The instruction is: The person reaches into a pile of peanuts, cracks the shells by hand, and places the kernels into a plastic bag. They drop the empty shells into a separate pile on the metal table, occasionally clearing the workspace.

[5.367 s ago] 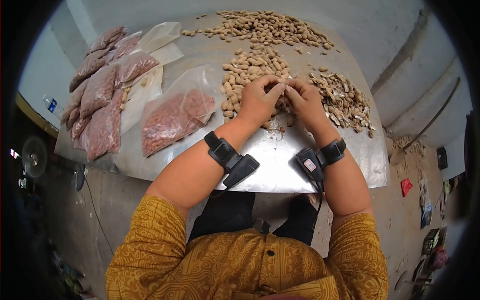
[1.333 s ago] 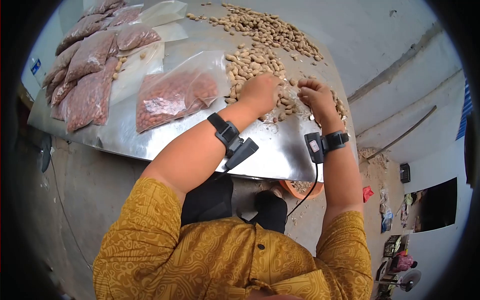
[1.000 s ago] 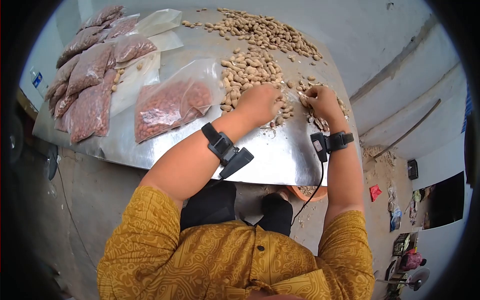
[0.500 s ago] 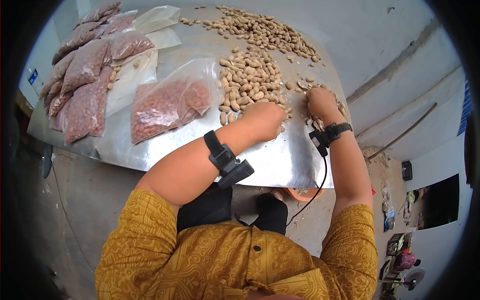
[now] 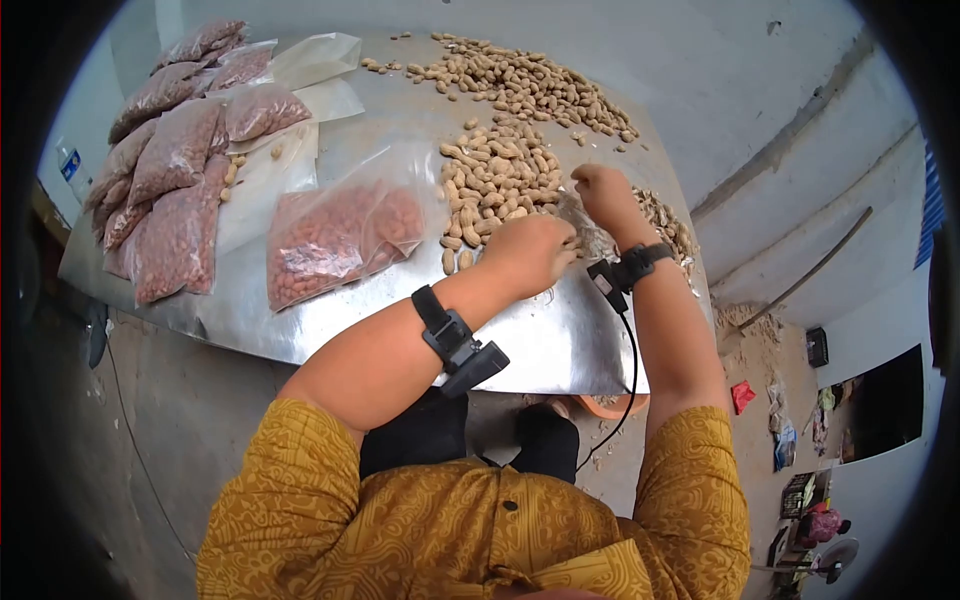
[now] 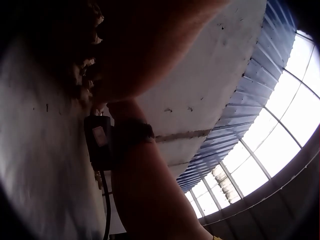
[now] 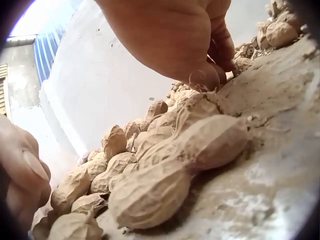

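Note:
In the head view my left hand (image 5: 530, 255) is over the near edge of the unshelled peanut pile (image 5: 500, 165), its fingers curled. The right wrist view shows this left hand (image 7: 22, 172) with the thumb bent against the fingers; whatever its palm may hold is hidden. My right hand (image 5: 608, 205) reaches forward at the pile's right side. Its fingers (image 7: 225, 50) point down close together, tips right at the peanuts (image 7: 175, 165); I cannot tell whether they pinch one. Broken shells (image 5: 668, 222) lie just right of that hand.
A clear bag of red peanut kernels (image 5: 345, 235) lies left of the pile. Filled bags (image 5: 175, 170) are stacked at the far left. More unshelled peanuts (image 5: 540, 80) spread along the back of the metal table (image 5: 545, 345). An orange basin (image 5: 608, 408) stands below the front edge.
Over the last half second my right hand has moved left, from the broken shells to the peanut pile. Earlier both hands met over the pile. The left hand is now closer to the table's front.

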Motion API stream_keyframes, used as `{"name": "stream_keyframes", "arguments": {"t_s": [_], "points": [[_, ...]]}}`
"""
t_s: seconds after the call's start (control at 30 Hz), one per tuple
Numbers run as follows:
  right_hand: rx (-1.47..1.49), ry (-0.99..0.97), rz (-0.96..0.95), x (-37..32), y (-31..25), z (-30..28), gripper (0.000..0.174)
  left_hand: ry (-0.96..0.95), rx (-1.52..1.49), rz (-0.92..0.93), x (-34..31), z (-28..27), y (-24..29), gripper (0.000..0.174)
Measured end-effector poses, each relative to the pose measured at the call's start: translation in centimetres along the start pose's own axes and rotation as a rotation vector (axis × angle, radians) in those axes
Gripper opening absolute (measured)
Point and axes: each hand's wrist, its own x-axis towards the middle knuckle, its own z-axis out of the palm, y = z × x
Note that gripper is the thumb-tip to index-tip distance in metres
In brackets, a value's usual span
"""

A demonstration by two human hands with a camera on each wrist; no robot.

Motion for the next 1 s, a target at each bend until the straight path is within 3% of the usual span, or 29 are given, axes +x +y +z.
{"name": "stream_keyframes", "arguments": {"t_s": [0.1, 0.2, 0.27, 0.43, 0.67, 0.87, 1.0], "points": [[0.925, -0.024, 0.365, -0.7, -2.3, -2.8, 0.015, 0.219, -0.271, -0.055, 0.9, -0.3, -0.4, 0.032], [1.638, 0.082, 0.342, -2.8, -3.8, -2.7, 0.016, 0.266, -0.545, -0.205, 1.4, 0.1, -1.6, 0.035], [1.846, 0.103, 0.283, -4.2, -4.6, -1.9, 0.018, 0.272, -0.697, -0.211, 1.6, 0.6, -2.1, 0.032], [1.76, 0.2, 0.183, -5.4, -5.5, -1.2, 0.02, 0.225, -0.791, -0.256, 1.3, 0.4, -1.1, 0.028], [1.766, 0.205, 0.209, -6.0, -5.6, -0.9, 0.019, 0.235, -0.909, -0.265, 1.3, 1.1, -2.0, 0.025], [1.486, 0.251, 0.2, -6.3, -5.7, -1.0, 0.016, 0.182, -0.993, -0.352, 1.1, 0.5, -1.3, 0.029], [1.293, 0.283, 0.088, -6.2, -6.0, -1.3, 0.014, 0.215, -1.002, -0.388, 1.2, 0.4, -0.7, 0.031]]}}
